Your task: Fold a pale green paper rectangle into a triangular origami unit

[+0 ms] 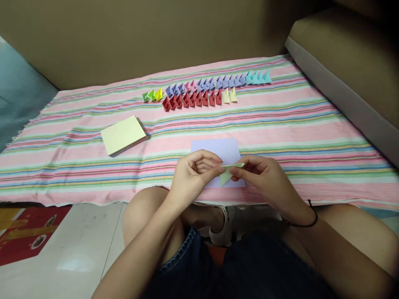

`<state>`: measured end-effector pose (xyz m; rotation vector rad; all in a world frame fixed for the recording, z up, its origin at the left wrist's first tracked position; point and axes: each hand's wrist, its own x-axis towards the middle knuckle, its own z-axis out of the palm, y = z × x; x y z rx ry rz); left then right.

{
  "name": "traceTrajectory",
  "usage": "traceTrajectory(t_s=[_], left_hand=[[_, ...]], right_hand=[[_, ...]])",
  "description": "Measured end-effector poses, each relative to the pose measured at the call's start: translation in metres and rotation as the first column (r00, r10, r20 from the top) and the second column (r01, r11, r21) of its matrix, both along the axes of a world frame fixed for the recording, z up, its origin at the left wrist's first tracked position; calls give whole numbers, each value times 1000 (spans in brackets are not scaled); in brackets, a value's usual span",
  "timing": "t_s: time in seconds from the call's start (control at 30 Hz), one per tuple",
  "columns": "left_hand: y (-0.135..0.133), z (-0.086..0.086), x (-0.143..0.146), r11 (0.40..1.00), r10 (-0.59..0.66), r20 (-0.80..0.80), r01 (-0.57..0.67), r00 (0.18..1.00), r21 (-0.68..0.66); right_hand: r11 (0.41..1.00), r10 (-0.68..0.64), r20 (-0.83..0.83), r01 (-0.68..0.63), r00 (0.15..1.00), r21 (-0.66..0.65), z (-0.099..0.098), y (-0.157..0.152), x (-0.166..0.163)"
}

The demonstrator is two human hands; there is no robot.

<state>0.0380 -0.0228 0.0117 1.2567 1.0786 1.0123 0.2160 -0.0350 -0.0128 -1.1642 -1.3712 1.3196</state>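
Both hands are at a small pale yellow-green folded paper, pointed at its lower end. My left hand pinches its left edge between thumb and fingers. On the right side, my right hand grips the same paper with thumb and forefinger. A lilac sheet of paper lies flat on the cloth beneath the hands, partly covered by them. The fingers hide some of the folds.
A pad of pale yellow paper lies to the left on the striped cloth. Farther back stand rows of folded paper pieces, among them red ones, purple ones and turquoise ones. A brown cushioned block borders the right side.
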Motion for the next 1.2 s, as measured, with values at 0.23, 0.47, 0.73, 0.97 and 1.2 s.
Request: traceTrajectory(t_s=[0.23,0.47,0.73,0.97,1.2], left_hand=[[-1,1,-1,994,26,-146,-11,989,105],[-3,2,1,984,16,-224,24,975,178],[-2,1,0,981,5,-242,42,970,191],[-3,3,-1,979,-17,-241,66,970,194],[-1,3,-4,983,-8,-225,50,974,178]], right_hand=[[978,4,228,-52,974,204,4,3,15],[928,-15,509,-177,861,326,6,6,22],[918,-42,507,-167,861,360,4,6,23],[920,-6,495,-189,869,343,7,8,26],[905,19,514,-233,858,357,5,12,33]])
